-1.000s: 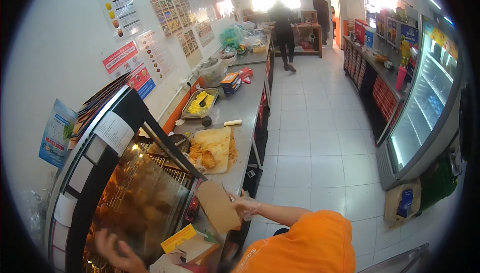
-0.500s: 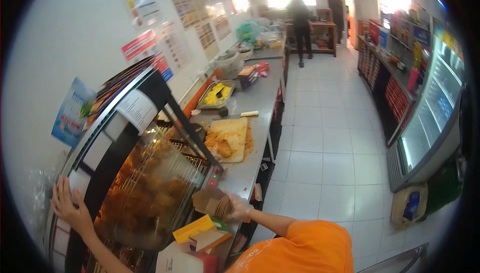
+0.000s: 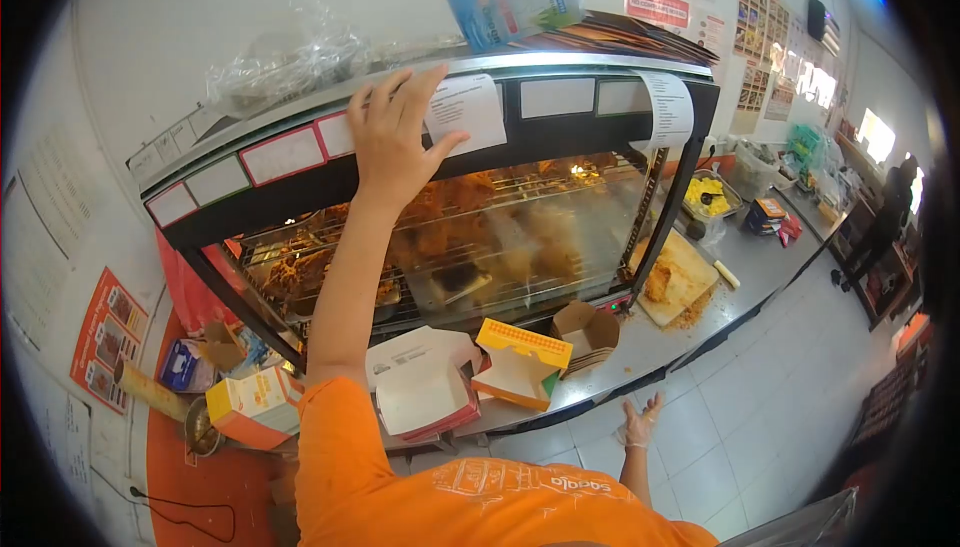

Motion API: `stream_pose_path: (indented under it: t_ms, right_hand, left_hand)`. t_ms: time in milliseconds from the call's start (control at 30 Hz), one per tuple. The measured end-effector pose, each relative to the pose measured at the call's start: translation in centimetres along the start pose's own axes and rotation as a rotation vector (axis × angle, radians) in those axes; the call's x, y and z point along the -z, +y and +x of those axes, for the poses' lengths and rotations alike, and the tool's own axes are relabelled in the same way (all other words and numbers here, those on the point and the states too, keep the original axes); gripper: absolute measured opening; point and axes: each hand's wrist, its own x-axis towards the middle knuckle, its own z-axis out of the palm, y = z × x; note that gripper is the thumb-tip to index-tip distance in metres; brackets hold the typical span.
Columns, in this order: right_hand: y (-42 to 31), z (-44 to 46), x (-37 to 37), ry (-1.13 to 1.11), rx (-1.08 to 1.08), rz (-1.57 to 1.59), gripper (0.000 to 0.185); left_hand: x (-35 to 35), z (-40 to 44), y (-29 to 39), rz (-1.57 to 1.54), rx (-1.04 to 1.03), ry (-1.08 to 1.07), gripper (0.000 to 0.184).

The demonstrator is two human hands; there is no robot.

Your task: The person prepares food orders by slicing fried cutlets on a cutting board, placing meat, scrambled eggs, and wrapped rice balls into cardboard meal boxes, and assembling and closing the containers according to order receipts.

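My bare left hand [image 3: 395, 137] rests on the upper front edge of a glass-fronted food warmer [image 3: 540, 152], fingers spread over the rim. Its thumb lies against a printed paper slip [image 3: 470, 112] there. Behind the glass, fried food sits on wire racks, partly blurred by reflections. My right hand [image 3: 641, 420], in a clear plastic glove, is held out over the floor, fingers apart and holding nothing. Nearest to it on the counter edge are nested brown paper boxes [image 3: 588, 337], a yellow box [image 3: 520, 359] and an open white carton [image 3: 425, 382].
Right of the warmer lies a cutting board [image 3: 675, 282] with crumbs and a light-handled utensil [image 3: 727, 274]. A tray of yellow food [image 3: 710, 197] stands behind it. An orange-and-white box [image 3: 255, 407] is at left. Another person [image 3: 885, 217] stands in the far right background.
The view has turned left toward the warmer's front. My right hand has let go of the brown paper boxes and moved away from the counter. My left hand stays on the warmer's top edge.
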Motion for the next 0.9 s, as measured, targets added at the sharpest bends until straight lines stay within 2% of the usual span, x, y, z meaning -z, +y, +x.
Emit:
stream_pose_path:
  t_ms: [167, 267, 433, 533, 567, 667, 733, 767, 900]
  right_hand:
    - [-1.6, -1.5, 0.6, 0.011, -0.033, -0.092, 0.095]
    - [0.3, -1.7, -0.4, 0.002, -0.012, -0.149, 0.092]
    - [-0.4, -2.2, -2.0, -0.084, -0.037, -0.072, 0.090]
    - [-0.8, -2.3, -2.2, -0.121, -0.056, -0.048, 0.087]
    - [-0.5, -2.2, -2.1, -0.130, -0.050, -0.051, 0.085]
    - [-0.4, -1.7, -2.0, -0.152, 0.011, -0.076, 0.078]
    - [-2.7, -2.3, -2.1, -0.155, -0.027, -0.110, 0.073]
    - [-2.8, -2.1, -2.1, -0.175, -0.042, -0.098, 0.073]
    - [-3.1, -1.3, -2.2, -0.215, -0.042, -0.090, 0.070]
  left_hand:
    - [0.1, -0.1, -0.1, -0.010, -0.002, -0.027, 0.078]
    - [0.2, 0.1, 0.0, -0.021, -0.011, -0.031, 0.078]
    - [0.7, 0.0, 0.0, 0.008, -0.034, -0.075, 0.075]
    - [1.3, -0.3, 0.7, -0.001, -0.015, 0.148, 0.071]
    - [1.7, -0.7, 0.8, -0.001, 0.011, 0.179, 0.067]
    - [1.5, -1.9, 1.4, -0.265, 0.258, 0.215, 0.069]
    - [1.5, -1.9, 2.3, -0.643, 0.470, 0.183, 0.071]
    - [1.4, -1.6, 2.3, -0.718, 0.531, 0.132, 0.076]
    - [0.7, -0.6, 2.9, -0.872, 0.650, 0.127, 0.063]
